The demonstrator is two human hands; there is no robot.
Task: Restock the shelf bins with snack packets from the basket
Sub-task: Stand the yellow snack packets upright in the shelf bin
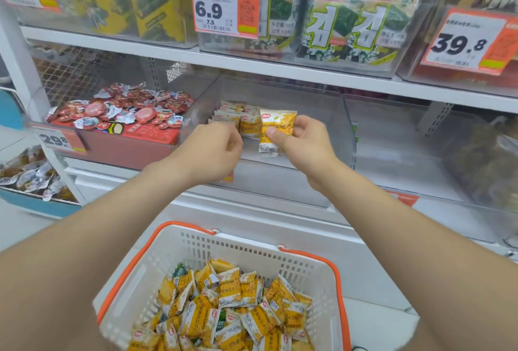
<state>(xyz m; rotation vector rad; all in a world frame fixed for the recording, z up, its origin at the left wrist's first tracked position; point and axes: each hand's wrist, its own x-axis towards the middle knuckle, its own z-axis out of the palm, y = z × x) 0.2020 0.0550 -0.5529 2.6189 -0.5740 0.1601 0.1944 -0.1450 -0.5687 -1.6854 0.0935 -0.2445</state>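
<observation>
Right hand (301, 144) pinches a yellow snack packet (276, 132) between thumb and fingers, holding it upright just inside the clear bin (346, 126) on the middle shelf. English print runs down the packet's face under a small red logo, with "ROE FLAVORED" readable; the thumb covers part of the lower print. Left hand (213, 148) reaches in beside it, fingers curled toward the row of packets (232, 116) standing at the bin's back left. A sliver of yellow shows at its fingertips, but whether it grips a packet cannot be told, since the back of the hand hides the fingers.

Below the forearms sits a white basket (252, 241) with orange handles, heaped with loose packets (224, 311) of the same yellow kind; the frame cuts off its near edge. Left of the bin lies a red tray (151, 133) piled with small foil-lidded cups, and below it a blurred tag (56, 140) probably reads 29.8. Above, a price tag (224, 8) shows 6.9 with 7.5 beneath, in front of seaweed packs (344, 28) bearing large Korean letters. Further right, an orange tag (465, 42) shows 39.8. The neighbouring bin (476, 154) at far right holds something brownish, too blurred to name.
</observation>
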